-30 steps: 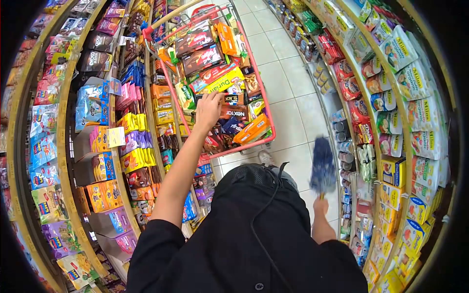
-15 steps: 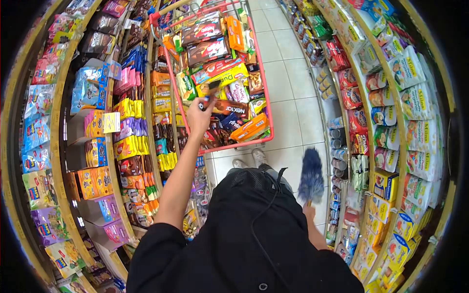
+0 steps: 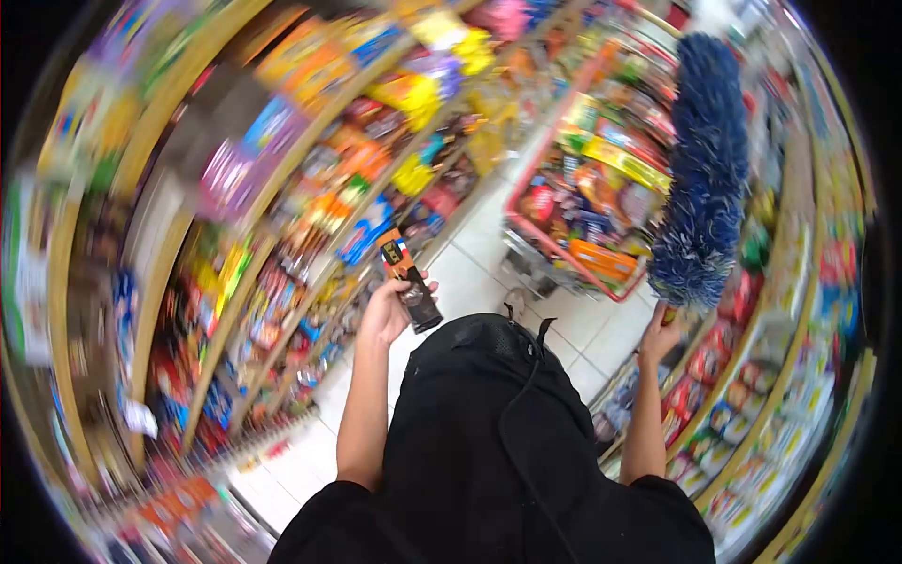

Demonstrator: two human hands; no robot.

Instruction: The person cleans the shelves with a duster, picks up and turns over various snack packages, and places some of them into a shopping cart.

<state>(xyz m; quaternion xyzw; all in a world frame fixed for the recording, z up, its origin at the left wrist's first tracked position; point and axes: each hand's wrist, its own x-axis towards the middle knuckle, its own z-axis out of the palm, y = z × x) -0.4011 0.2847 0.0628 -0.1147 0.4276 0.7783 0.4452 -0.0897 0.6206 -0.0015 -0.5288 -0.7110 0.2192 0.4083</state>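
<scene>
In the head view my left hand (image 3: 385, 312) is closed round a slim dark snack box (image 3: 413, 287) with an orange upper part. The box is tilted, its orange part pointing up and left. On the other side, my right hand (image 3: 660, 336) grips the short handle of a blue fluffy duster (image 3: 700, 174), whose head points upward. Left of the duster stands a red-rimmed shopping cart (image 3: 554, 246) heaped with packaged snacks. The duster covers part of its right side. The print on the box is too small to read.
Shelves of sweets and snack packs (image 3: 319, 226) rise on my left, blurred by motion. To the right are shelves with red and pale packets (image 3: 719, 362). White floor tiles (image 3: 470, 282) run between them, and a shoe (image 3: 514, 299) shows below me.
The view has swung left, so the cart now appears farther right. My left hand has moved away from the cart with the box. My right hand has raised the duster.
</scene>
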